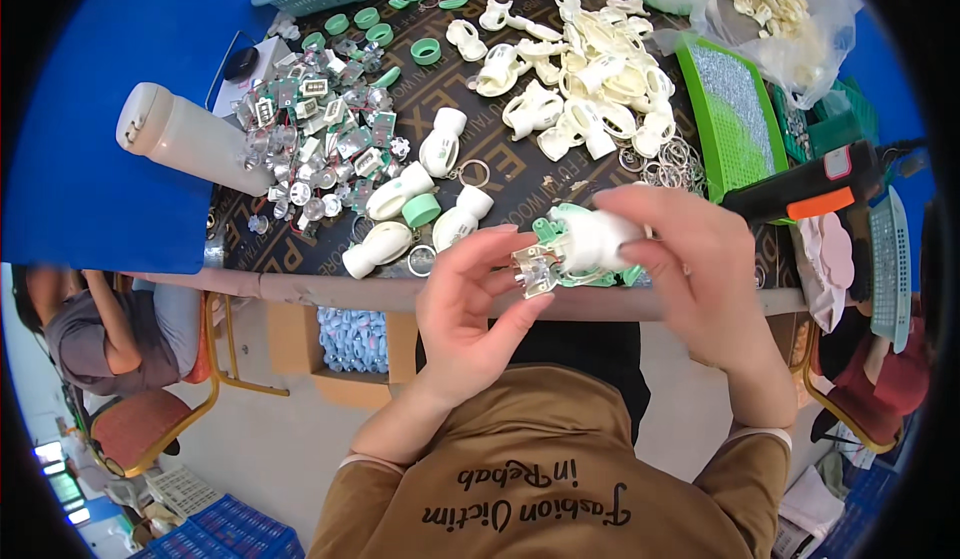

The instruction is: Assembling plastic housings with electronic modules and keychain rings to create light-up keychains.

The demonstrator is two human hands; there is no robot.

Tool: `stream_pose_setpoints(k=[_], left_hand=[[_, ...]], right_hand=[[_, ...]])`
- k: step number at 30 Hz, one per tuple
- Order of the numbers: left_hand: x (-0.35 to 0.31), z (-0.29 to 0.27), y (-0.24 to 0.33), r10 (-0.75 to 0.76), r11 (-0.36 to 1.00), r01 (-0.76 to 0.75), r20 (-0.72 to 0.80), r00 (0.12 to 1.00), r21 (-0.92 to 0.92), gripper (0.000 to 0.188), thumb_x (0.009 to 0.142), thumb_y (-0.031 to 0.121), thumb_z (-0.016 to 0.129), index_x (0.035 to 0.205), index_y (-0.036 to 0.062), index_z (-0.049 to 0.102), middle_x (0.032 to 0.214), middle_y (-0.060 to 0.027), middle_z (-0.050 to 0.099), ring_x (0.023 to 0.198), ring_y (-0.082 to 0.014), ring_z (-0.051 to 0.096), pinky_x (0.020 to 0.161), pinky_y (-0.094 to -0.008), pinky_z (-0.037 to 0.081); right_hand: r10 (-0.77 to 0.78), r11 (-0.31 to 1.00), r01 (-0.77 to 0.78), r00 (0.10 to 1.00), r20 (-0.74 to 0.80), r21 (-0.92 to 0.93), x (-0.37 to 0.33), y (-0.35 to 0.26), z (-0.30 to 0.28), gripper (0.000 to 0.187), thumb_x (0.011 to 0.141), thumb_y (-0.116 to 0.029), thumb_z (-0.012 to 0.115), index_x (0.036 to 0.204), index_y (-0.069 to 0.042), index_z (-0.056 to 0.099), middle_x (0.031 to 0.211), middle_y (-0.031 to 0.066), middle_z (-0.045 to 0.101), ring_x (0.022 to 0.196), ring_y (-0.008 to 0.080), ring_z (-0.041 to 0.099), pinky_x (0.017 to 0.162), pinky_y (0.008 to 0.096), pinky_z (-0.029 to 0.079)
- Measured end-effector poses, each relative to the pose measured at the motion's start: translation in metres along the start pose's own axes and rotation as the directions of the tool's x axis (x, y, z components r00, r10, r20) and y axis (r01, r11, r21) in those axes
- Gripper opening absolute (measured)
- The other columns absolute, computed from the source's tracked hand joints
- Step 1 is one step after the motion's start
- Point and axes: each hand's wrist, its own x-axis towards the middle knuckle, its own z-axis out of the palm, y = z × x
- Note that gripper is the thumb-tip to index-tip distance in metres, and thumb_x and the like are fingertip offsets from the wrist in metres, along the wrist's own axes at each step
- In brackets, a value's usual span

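At the left of the counter (430,87), a pale bottle (192,141) sits beside heaped circuit boards (320,129), all loose, with green rings (426,52) scattered behind. Nearer the front edge, a few white casings (443,144) look largely assembled. At centre front, the left hand (465,319) half curls, thumb and fingers steadying a clear-lens unit (538,271); the right hand (705,269) pinches the adjoining white body (600,242), seemingly unfinished. Beyond, many casing shells (590,79) and key rings (675,166) lie unassembled. Rightward, a black tool (800,184) crowds the green tray (745,172).
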Motion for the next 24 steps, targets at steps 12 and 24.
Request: stream_pose_setpoints(k=[12, 24], left_hand=[[0.007, 0.013, 0.009, 0.065, 0.997, -0.067, 0.055, 0.996, 0.032, 0.05, 0.072, -0.013, 0.061, 0.116, -0.0034, 0.039, 0.117, -0.0153, 0.043, 0.109, -0.0234, 0.05, 0.089, -0.0345, 0.048], [0.01, 0.011, 0.014, 0.108, 0.947, -0.134, 0.103, 0.989, 0.293, 0.039, 0.072, -0.01, 0.062, 0.109, -0.0024, 0.055, 0.108, -0.0134, 0.049, 0.095, -0.019, 0.055, 0.079, -0.0279, 0.052]], right_hand=[[-0.192, 0.97, 0.192, 0.981, 0.016, -0.149, -0.01, 0.005, -0.001, 0.029, 0.065, -0.006, 0.066, 0.093, -0.004, 0.06, 0.087, 0.0096, 0.062, 0.073, 0.0247, 0.062, 0.06, 0.0327, 0.05], [-0.195, 0.958, 0.209, 0.977, 0.088, -0.194, -0.008, 0.001, -0.002, 0.031, 0.064, -0.016, 0.067, 0.091, -0.004, 0.059, 0.084, 0.0074, 0.059, 0.071, 0.0227, 0.06, 0.058, 0.0324, 0.048]])
